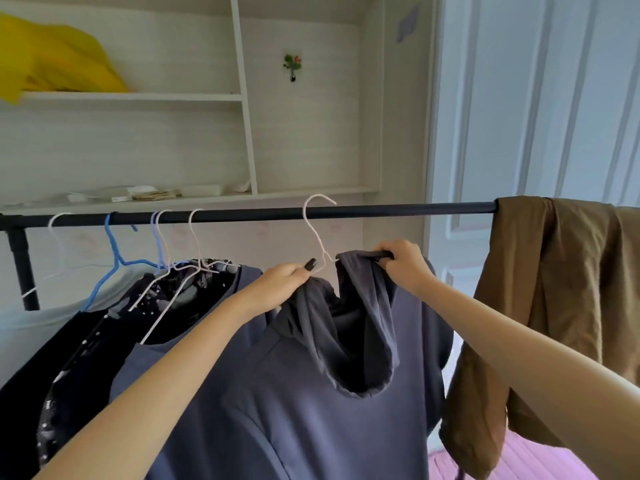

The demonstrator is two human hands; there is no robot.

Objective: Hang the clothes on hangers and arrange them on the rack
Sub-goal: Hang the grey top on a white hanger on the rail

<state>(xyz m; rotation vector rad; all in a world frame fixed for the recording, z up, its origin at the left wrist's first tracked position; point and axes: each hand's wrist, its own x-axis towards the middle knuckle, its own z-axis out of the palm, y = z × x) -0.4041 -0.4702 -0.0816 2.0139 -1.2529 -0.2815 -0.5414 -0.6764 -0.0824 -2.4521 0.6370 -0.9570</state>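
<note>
Rack (381, 210): a dark bar runs across the view on a dark post at the left. It looks rigid enough to take a hook dropped on it. Free bar lies between the hung clothes and the brown garment.
Brown garment (554, 306): thrown straight over the right end of the bar with no hanger. It looks thin, creased and limp, so I judge it light and apt to slide off if tugged; gather it near the bar.
Grey top (311, 393): held up just below the bar, front of view. The cloth is soft and matte and sags in folds at the collar; I judge it light but floppy, with no stiffness of its own. Take it at the shoulders, where the wire inside gives something firm.
Hung clothes (145, 306): dark and patterned pieces crowd the left of the bar, next to a second grey one.
White hanger (317, 233): thin wire, its hook raised level with the bar, not plainly over it. It likely bends and slips easily under cloth.
Left hand (284, 284): grip clenched on the collar cloth and wire at the hook's base.
Right hand (403, 263): grip grasping the collar's other side, seemingly with the hanger's arm inside.
</note>
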